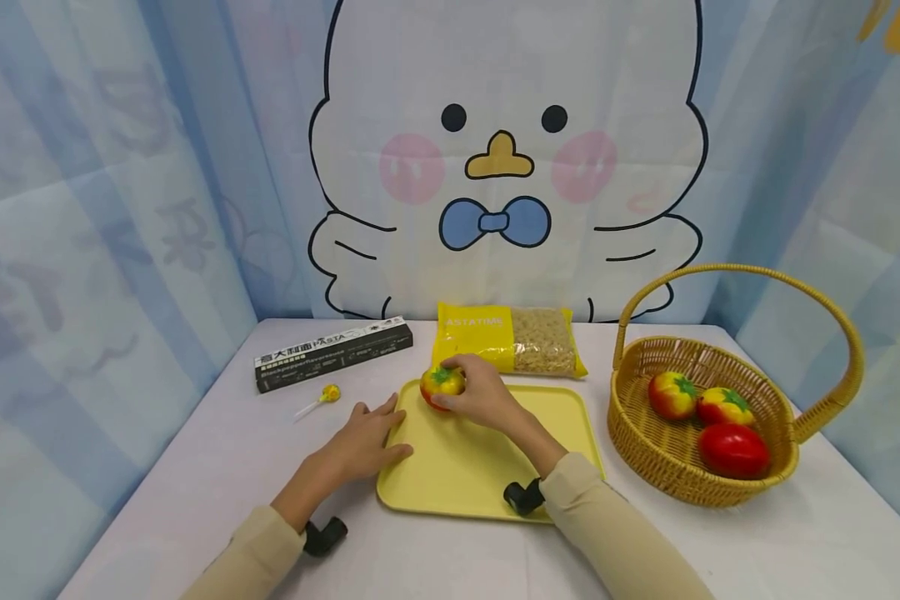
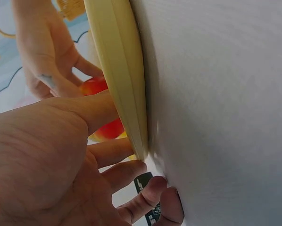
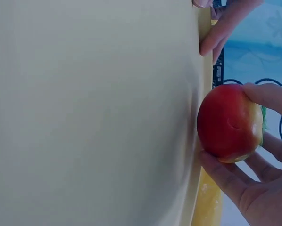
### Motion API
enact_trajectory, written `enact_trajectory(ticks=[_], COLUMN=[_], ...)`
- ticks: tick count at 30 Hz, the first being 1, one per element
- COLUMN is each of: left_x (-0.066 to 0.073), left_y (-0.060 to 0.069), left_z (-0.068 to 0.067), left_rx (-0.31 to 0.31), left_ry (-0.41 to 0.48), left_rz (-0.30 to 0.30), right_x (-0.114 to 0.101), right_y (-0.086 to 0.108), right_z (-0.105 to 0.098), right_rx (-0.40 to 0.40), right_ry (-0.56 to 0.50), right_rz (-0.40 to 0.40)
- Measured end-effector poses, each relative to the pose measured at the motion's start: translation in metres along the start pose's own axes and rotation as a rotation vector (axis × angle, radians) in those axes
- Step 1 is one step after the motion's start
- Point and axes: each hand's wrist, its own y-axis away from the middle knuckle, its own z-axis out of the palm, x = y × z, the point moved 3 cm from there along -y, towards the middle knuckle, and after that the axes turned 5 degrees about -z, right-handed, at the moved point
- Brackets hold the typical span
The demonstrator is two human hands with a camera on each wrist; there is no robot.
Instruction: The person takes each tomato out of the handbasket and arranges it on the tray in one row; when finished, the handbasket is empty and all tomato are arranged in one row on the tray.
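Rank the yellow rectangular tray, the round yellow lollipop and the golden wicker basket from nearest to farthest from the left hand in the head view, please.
1. Yellow rectangular tray: touching the left hand.
2. Round yellow lollipop: left of the tray.
3. Golden wicker basket: far right.

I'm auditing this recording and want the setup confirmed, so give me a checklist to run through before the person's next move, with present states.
1. Red-and-yellow fruit held by the right grip: ok, between thumb and fingers.
2. Right grip free for another pick: not ok, it holds that fruit.
3. Left grip at the tray: ok, touching its left edge.
4. Fruit's weight resting on the tray: cannot tell.
5. Basket upright: ok, three fruits inside.
6. Lollipop off the tray: ok.
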Motion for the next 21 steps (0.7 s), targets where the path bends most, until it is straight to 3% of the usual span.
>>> enact_trajectory(ticks=[21], left_x=[0.001], left_y=[-0.001], left_z=[0.002], left_rx=[0.008], left_ry=[-0.021], left_rz=[0.005], right_x=[-0.007], right_y=[-0.019], right_z=[0.023], right_rx=[0.034], right_ry=[-0.018], right_rz=[-0.009])
